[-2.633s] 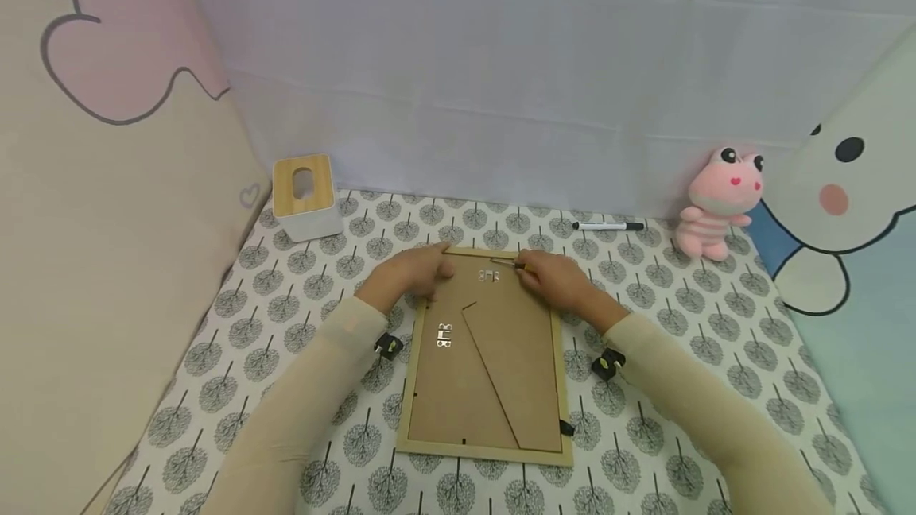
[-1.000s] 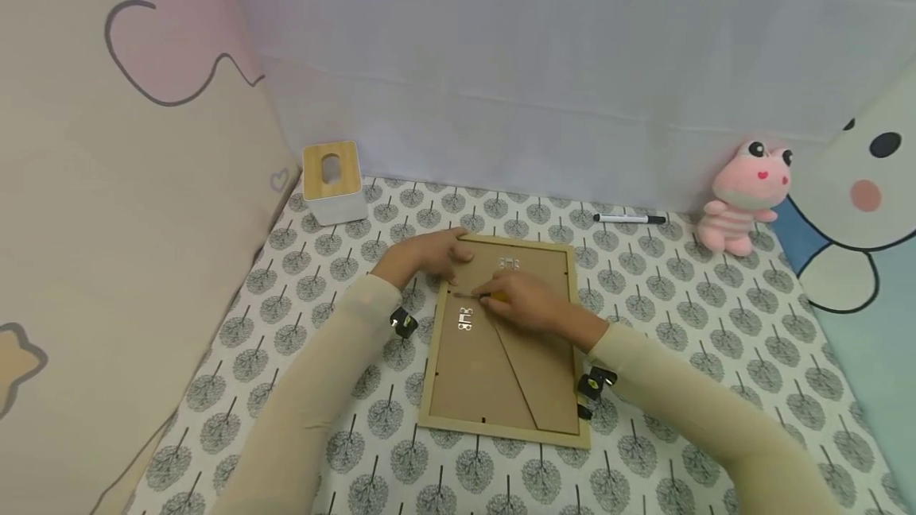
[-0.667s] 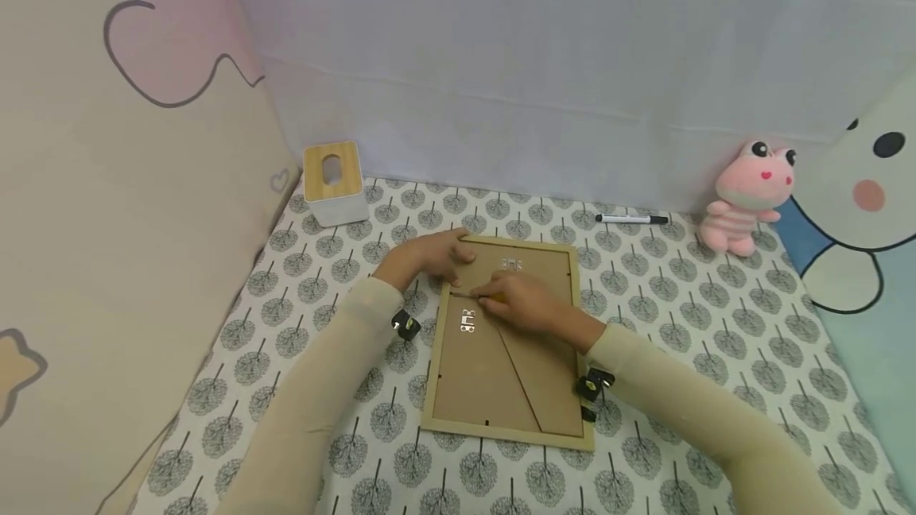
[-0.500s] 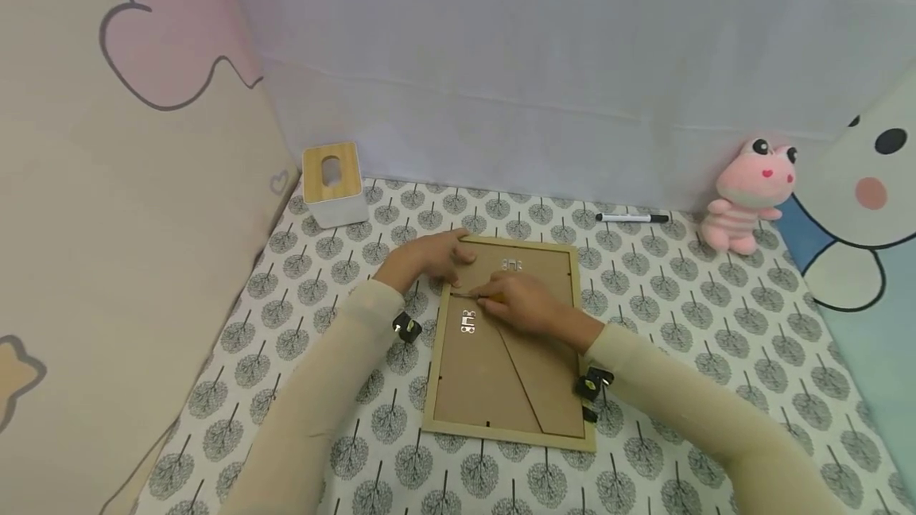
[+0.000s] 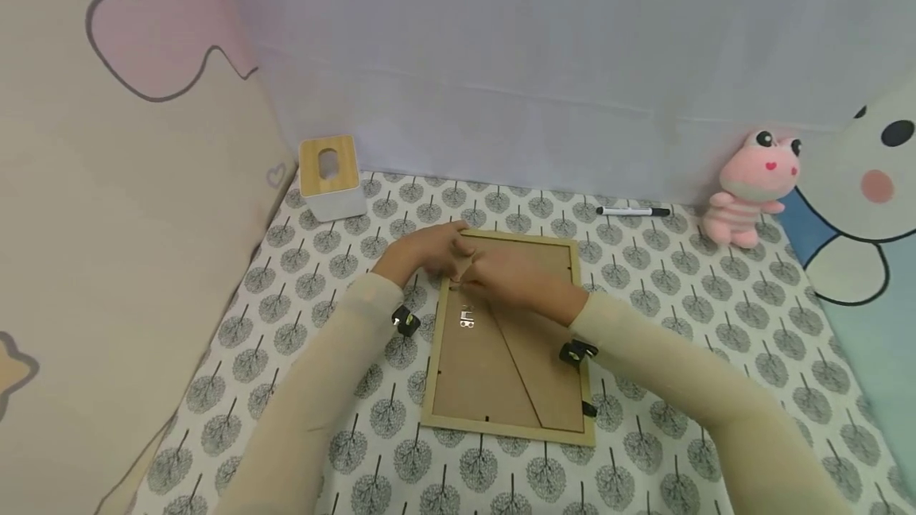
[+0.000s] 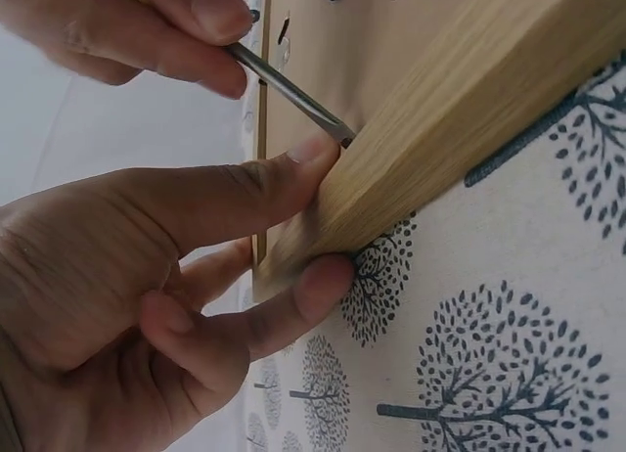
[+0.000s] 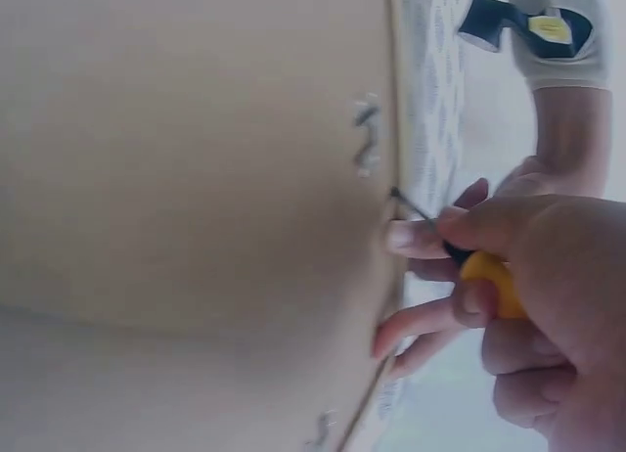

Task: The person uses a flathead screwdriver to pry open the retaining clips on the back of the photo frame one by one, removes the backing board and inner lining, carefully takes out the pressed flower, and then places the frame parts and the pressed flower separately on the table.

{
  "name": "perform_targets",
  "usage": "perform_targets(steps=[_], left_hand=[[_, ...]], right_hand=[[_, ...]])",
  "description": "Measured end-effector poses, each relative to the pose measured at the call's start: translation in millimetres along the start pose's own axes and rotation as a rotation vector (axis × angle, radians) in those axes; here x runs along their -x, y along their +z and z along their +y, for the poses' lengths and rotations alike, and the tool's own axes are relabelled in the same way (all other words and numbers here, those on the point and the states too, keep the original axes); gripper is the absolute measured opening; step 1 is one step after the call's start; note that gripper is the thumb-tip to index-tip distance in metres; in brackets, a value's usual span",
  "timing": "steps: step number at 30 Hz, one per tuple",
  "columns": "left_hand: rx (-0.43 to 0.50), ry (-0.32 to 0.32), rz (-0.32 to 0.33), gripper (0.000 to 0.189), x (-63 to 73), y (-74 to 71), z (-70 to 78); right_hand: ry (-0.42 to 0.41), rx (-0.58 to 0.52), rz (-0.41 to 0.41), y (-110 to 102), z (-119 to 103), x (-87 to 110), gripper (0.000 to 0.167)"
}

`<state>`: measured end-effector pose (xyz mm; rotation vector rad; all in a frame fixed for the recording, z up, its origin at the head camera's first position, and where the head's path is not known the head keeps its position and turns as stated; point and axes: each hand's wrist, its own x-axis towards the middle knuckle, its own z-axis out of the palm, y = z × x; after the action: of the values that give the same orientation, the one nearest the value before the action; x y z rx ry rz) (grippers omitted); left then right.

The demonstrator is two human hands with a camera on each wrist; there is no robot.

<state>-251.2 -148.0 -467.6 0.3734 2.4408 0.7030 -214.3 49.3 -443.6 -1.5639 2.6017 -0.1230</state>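
A picture frame (image 5: pixel 472 388) lies back side up on the table, its brown backing board edged in light wood. My left hand (image 5: pixel 429 250) grips the frame's upper left part; in the left wrist view, the thumb (image 6: pixel 245 193) presses on top of the wooden edge while a finger supports its outer side. My right hand (image 5: pixel 511 276) holds a small screwdriver (image 7: pixel 492 284) by its yellow handle. The metal shaft (image 6: pixel 289 92) slants down to the inner side of the wooden edge, close to the left thumb. One metal hanger (image 5: pixel 467 318) shows below the hands; the upper one is hidden in the head view.
A tissue box (image 5: pixel 329 177) with a wooden lid stands at the back left. Towards the back right lie a marker (image 5: pixel 633 211) and a pink plush toy (image 5: pixel 747 189). A black tab (image 5: pixel 589 409) sticks out at the frame's lower right.
My right hand has moved from the frame's upper right to its left edge with the screwdriver. Within the last half second it shifts slightly up and left. The left hand keeps its grip.
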Motion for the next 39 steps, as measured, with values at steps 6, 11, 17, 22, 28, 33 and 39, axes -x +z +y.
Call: perform_targets(steps=[6, 11, 17, 22, 28, 33, 39], left_hand=[[0.006, 0.031, 0.038, 0.093, 0.2, 1.1, -4.7], [-0.092, 0.135, 0.025, 0.054, 2.1, 0.9, -3.4], [-0.095, 0.225, 0.040, 0.072, 3.7, -4.3, -6.3], [-0.022, 0.158, -0.007, 0.088, -0.3, -3.6, -8.2], [0.130, 0.043, -0.069, 0.098, -2.9, -1.3, -8.1], [0.126, 0.014, -0.091, 0.087, 0.3, -4.4, -6.9], [0.090, 0.019, -0.072, 0.098, 0.3, -1.1, -3.7]], right_hand=[[-0.032, 0.147, -0.032, -20, -10, -15.4, 0.017], [-0.042, 0.243, -0.078, -30, -21, -28.1, 0.016], [-0.054, 0.323, -0.055, -38, -38, -39.7, 0.019], [0.039, 0.248, -0.115, -40, -36, -30.7, 0.015], [0.098, -0.109, -0.051, -35, -32, 21.4, 0.011], [0.033, -0.288, 0.113, -2, -45, 62.6, 0.009], [0.038, -0.378, 0.170, 36, -59, 84.9, 0.008]])
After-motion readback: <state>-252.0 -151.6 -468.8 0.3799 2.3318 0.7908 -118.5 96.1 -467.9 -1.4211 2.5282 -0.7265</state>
